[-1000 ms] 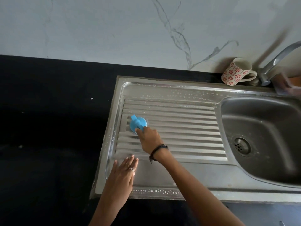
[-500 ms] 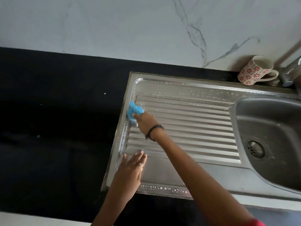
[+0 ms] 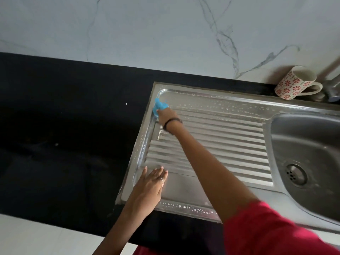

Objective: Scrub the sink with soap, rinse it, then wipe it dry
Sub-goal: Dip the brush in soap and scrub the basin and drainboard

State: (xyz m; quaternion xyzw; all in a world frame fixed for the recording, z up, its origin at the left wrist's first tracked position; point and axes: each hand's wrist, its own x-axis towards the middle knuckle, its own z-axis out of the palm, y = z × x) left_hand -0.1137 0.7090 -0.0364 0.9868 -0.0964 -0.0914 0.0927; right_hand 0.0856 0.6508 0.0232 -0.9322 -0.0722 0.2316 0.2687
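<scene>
A steel sink (image 3: 239, 100) with a ribbed drainboard is set into a black counter; its basin (image 3: 303, 144) with a round drain (image 3: 295, 174) lies at the right. My right hand (image 3: 166, 117) grips a blue scrubber (image 3: 159, 107) and holds it against the drainboard's far left corner. My left hand (image 3: 150, 186) rests flat with straight fingers on the near left part of the drainboard. Soapy droplets dot the rim and the drainboard.
A white mug with red flowers (image 3: 294, 82) lies tilted behind the sink at the back right, next to the tap's base (image 3: 331, 92). The black counter (image 3: 64, 126) stretches to the left. A marble wall rises behind.
My right hand has moved the blue scrubber from the ribbed middle-left of the drainboard up to its far left corner. My left hand stays flat at the near left. The view has shifted left.
</scene>
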